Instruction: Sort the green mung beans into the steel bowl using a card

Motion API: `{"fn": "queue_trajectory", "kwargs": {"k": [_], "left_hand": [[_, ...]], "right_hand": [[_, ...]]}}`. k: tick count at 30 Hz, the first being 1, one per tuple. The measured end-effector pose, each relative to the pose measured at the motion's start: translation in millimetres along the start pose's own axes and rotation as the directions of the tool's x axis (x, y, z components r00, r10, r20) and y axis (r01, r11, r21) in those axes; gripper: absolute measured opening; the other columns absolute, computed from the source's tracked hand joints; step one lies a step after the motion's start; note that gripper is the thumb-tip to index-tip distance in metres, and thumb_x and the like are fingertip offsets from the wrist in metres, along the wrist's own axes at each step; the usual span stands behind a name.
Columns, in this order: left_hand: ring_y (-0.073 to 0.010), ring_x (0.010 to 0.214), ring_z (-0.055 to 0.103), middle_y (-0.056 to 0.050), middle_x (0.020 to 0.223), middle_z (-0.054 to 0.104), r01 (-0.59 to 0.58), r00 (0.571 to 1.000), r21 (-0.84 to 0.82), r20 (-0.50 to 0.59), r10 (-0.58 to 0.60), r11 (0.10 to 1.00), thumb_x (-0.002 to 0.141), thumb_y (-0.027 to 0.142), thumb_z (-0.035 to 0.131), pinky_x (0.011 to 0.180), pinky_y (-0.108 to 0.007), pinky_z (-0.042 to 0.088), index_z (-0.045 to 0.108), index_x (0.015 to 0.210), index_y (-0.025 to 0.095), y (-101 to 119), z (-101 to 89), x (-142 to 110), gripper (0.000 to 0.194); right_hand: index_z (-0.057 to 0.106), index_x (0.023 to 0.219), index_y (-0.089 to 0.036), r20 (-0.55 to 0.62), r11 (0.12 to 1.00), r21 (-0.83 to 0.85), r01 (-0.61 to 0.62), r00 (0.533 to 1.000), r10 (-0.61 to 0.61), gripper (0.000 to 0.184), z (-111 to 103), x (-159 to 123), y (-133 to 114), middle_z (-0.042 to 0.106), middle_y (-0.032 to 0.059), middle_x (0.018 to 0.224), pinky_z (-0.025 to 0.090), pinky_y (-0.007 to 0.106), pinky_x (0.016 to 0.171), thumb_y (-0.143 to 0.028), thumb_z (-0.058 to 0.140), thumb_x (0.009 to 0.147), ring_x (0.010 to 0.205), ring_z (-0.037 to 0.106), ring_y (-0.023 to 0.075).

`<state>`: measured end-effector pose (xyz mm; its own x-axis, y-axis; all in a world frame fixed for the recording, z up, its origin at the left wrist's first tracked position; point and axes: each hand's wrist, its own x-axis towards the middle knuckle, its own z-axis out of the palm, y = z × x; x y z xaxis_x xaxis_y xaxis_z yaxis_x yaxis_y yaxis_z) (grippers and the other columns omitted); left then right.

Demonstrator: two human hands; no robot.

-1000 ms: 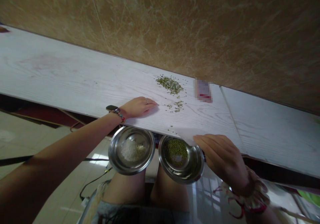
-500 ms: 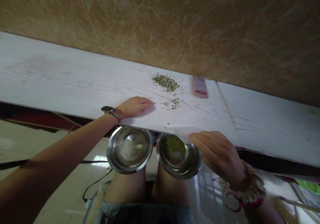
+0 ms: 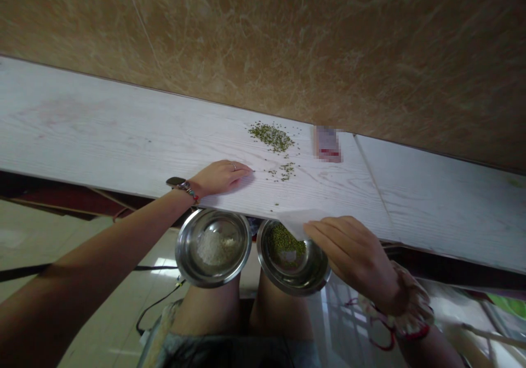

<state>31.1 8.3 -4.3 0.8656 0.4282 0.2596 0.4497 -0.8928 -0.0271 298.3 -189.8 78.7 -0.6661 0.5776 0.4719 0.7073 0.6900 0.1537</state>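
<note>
The thin white sheet, perhaps paper, was at the lower centre of the frame, partly covering the steel bowl with green beans inside. I judged it very light and easy to bend, so its right end was a sensible place for holding. My right hand grasped it there, fingers close together and pointing left, back of the hand upward; the thumb I could not see. The mung beans lay loose at the upper centre, on the white tabletop. They looked hard, light and ready to roll, so single ones would ask for a fingertip pinch. My left hand rested on the tabletop near the centre, fingers extended to the right; whether it pinched something, I could not tell.
</note>
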Motion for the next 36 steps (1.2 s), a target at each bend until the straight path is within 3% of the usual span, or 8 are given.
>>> {"fn": "queue_trajectory", "kwargs": {"k": [7, 15, 21, 28, 36], "left_hand": [[-0.0158, 0.102, 0.061, -0.006, 0.121, 0.063, -0.005, 1.0, 0.003, -0.016, 0.005, 1.0, 0.094, 0.024, 0.037, 0.089, -0.03, 0.046, 0.059, 0.116, 0.019, 0, 0.6, 0, 0.031], [-0.0173, 0.099, 0.063, -0.008, 0.118, 0.065, -0.011, 1.0, 0.02, -0.018, 0.012, 1.0, 0.091, 0.02, 0.039, 0.087, -0.031, 0.047, 0.059, 0.114, 0.016, 1, -0.7, 1, 0.031], [-0.0156, 0.099, 0.062, -0.006, 0.119, 0.064, 0.001, 1.0, 0.014, -0.021, 0.0, 1.0, 0.091, 0.02, 0.038, 0.088, -0.029, 0.046, 0.059, 0.115, 0.018, 1, -0.8, 0, 0.032], [-0.0166, 0.098, 0.063, -0.007, 0.117, 0.065, -0.004, 1.0, 0.027, -0.018, 0.005, 1.0, 0.09, 0.019, 0.038, 0.087, -0.03, 0.047, 0.06, 0.113, 0.016, 1, -1.0, 0, 0.032], [-0.0155, 0.099, 0.062, -0.006, 0.119, 0.064, 0.006, 1.0, 0.006, -0.007, -0.006, 1.0, 0.092, 0.02, 0.038, 0.088, -0.029, 0.046, 0.059, 0.116, 0.019, 1, -1.4, 1, 0.032]], "right_hand": [[0.061, 0.101, -0.011, -0.041, 0.999, 0.026, -0.029, 0.999, 0.03, 0.021, -4, -2, 3, 0.072, 0.0071, 0.088, 0.051, 0.031, 0.069, -0.01, 0.042, 0.091, 0.081, 0.065, 0.0165], [0.063, 0.102, -0.013, 0.022, 0.995, 0.1, -0.009, 1.0, 0.006, 0.023, -7, 0, 2, 0.071, 0.0067, 0.087, 0.053, 0.03, 0.07, -0.009, 0.045, 0.089, 0.081, 0.065, 0.0162], [0.061, 0.11, -0.013, 0.002, 1.0, -0.011, -0.01, 1.0, 0.01, 0.028, -1, 1, 6, 0.071, 0.007, 0.089, 0.051, 0.032, 0.07, -0.009, 0.044, 0.088, 0.082, 0.063, 0.0174], [0.063, 0.104, -0.011, -0.014, 0.994, -0.1, -0.035, 0.999, 0.034, 0.027, 10, -1, 17, 0.071, 0.0077, 0.087, 0.048, 0.031, 0.067, -0.006, 0.043, 0.085, 0.079, 0.062, 0.0176], [0.062, 0.106, -0.014, -0.004, 0.999, -0.042, 0.002, 1.0, -0.002, 0.026, 7, 1, 9, 0.072, 0.0064, 0.089, 0.049, 0.03, 0.07, -0.009, 0.043, 0.089, 0.082, 0.063, 0.0164]]}}
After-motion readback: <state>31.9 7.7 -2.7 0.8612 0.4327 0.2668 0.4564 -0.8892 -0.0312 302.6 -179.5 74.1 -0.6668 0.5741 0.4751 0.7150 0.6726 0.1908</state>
